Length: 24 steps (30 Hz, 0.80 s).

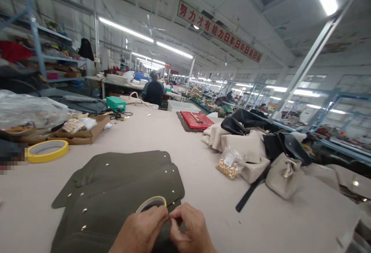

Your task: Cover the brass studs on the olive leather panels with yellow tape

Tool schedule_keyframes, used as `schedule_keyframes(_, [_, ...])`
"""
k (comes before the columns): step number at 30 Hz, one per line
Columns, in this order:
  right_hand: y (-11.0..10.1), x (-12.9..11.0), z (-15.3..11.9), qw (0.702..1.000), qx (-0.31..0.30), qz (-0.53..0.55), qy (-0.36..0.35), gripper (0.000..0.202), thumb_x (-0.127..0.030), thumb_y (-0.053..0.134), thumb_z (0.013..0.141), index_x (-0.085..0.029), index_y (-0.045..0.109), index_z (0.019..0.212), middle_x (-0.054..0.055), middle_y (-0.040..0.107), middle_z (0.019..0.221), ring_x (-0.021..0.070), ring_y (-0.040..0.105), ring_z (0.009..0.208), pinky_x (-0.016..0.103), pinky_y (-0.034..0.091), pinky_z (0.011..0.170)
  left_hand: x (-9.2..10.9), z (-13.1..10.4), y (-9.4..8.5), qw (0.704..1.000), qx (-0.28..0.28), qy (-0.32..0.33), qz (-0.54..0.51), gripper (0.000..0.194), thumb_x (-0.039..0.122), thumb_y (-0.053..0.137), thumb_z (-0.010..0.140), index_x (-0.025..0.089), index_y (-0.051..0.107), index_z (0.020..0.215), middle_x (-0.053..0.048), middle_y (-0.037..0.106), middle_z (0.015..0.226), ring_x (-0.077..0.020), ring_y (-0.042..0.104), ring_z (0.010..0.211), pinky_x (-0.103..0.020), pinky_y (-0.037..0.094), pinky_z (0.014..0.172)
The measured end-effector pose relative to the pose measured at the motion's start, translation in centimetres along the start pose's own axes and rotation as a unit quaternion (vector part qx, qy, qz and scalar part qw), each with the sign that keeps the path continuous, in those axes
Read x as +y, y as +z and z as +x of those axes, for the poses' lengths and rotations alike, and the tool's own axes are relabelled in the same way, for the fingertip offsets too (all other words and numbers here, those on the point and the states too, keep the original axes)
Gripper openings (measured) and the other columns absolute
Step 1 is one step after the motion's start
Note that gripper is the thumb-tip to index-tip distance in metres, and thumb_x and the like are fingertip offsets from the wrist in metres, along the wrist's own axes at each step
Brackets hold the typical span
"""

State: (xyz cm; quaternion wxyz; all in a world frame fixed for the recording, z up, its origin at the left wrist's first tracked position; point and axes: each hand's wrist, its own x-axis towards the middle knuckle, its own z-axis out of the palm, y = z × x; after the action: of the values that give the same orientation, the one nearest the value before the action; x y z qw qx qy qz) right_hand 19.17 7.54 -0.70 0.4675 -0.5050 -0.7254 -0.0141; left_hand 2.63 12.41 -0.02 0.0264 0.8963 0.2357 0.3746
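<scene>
My left hand [142, 228] is closed at the lower middle, its fingers pinched beside a roll of yellow tape [158, 200] that is partly hidden behind it. My right hand [189, 226] is closed too, fingertips meeting those of the left; whatever is between them is too small to make out. Both hands are over the lower right part of a stack of dark green fabric or leather pieces [116, 183], which carry small shiny metal studs. The pieces overlap unevenly.
A larger yellow tape roll [48, 151] and an open cardboard box [89, 131] lie left. Ahead is a red board [197, 120] with a hammer. At right are beige and black bags [252, 146] and a bag of gold fittings [229, 164]. A person [154, 90] sits farther off.
</scene>
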Motion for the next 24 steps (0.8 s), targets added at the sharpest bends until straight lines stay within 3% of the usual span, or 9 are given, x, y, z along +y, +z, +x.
schedule_keyframes(4, [0.3,-1.4,0.5,0.976,-0.021,0.057,0.209,0.012,-0.015,0.053,0.068,-0.021,0.06,0.061,-0.001,0.061,0.055,0.0129,0.055,0.049,0.022,0.042,0.047,0.0,-0.1,-0.2,0.999,0.004,0.006,0.034,0.029,0.013,0.03,0.092,0.022,0.054,0.078,0.001,0.055,0.063,-0.0131,0.054,0.051,-0.023,0.038,0.045])
schedule_keyframes(7, [0.5,-1.8,1.0,0.95,-0.036,0.111,0.289,0.011,-0.02,0.054,0.07,-0.019,0.063,0.063,-0.001,0.063,0.058,0.013,0.057,0.053,0.022,0.045,0.05,0.9,-0.3,-0.6,0.998,0.012,-0.009,0.053,0.027,0.014,0.034,0.092,0.021,0.053,0.075,0.0,0.052,0.062,-0.0128,0.051,0.05,-0.025,0.035,0.046])
schedule_keyframes(10, [0.5,-0.2,1.4,0.923,-0.006,0.144,0.356,0.012,-0.026,0.058,0.069,-0.017,0.063,0.064,0.0,0.062,0.057,0.0135,0.057,0.052,0.024,0.049,0.052,2.3,-0.4,-0.9,0.999,0.002,0.0,0.033,0.024,0.013,0.036,0.092,0.02,0.052,0.075,0.0,0.051,0.062,-0.013,0.049,0.053,-0.026,0.034,0.049])
schedule_keyframes(13, [0.2,2.5,1.8,0.854,-0.009,0.245,0.458,0.023,-0.037,0.065,0.067,-0.014,0.063,0.069,0.0,0.059,0.054,0.0124,0.056,0.047,0.026,0.052,0.049,2.8,-0.2,-0.6,0.999,-0.027,-0.009,0.032,0.021,0.014,0.039,0.093,0.02,0.053,0.078,0.0,0.055,0.066,-0.0134,0.049,0.058,-0.026,0.036,0.054])
schedule_keyframes(15, [-0.1,4.1,2.0,0.833,-0.042,0.293,0.468,0.029,-0.04,0.069,0.065,-0.012,0.065,0.072,0.001,0.06,0.056,0.0117,0.057,0.05,0.026,0.054,0.052,2.2,-0.1,-0.3,0.994,-0.069,-0.045,0.075,0.016,0.014,0.043,0.092,0.019,0.054,0.081,-0.001,0.058,0.073,-0.0145,0.052,0.064,-0.026,0.038,0.057])
schedule_keyframes(17, [-0.3,5.0,2.3,0.836,-0.073,0.304,0.451,0.032,-0.041,0.071,0.064,-0.011,0.065,0.074,0.001,0.061,0.058,0.0111,0.058,0.052,0.025,0.053,0.054,1.3,0.0,0.1,0.981,-0.129,-0.087,0.117,0.012,0.012,0.046,0.09,0.018,0.055,0.085,-0.002,0.06,0.077,-0.0164,0.053,0.069,-0.027,0.04,0.061])
schedule_keyframes(20, [0.2,5.8,2.7,0.86,-0.104,0.257,0.428,0.031,-0.042,0.068,0.068,-0.012,0.064,0.073,0.001,0.061,0.057,0.0101,0.055,0.048,0.023,0.05,0.049,0.4,0.0,0.4,0.965,-0.2,-0.118,0.126,0.011,0.01,0.047,0.089,0.018,0.055,0.088,-0.003,0.06,0.081,-0.0189,0.053,0.076,-0.03,0.042,0.067])
schedule_keyframes(24, [1.2,6.1,3.1,0.905,-0.141,0.139,0.377,0.025,-0.038,0.058,0.076,-0.014,0.064,0.072,0.0,0.059,0.055,0.01,0.051,0.045,0.021,0.042,0.044,0.4,0.0,0.4,0.959,-0.224,-0.135,0.105,0.012,0.013,0.045,0.091,0.018,0.056,0.089,-0.005,0.059,0.089,-0.0209,0.051,0.082,-0.033,0.043,0.07])
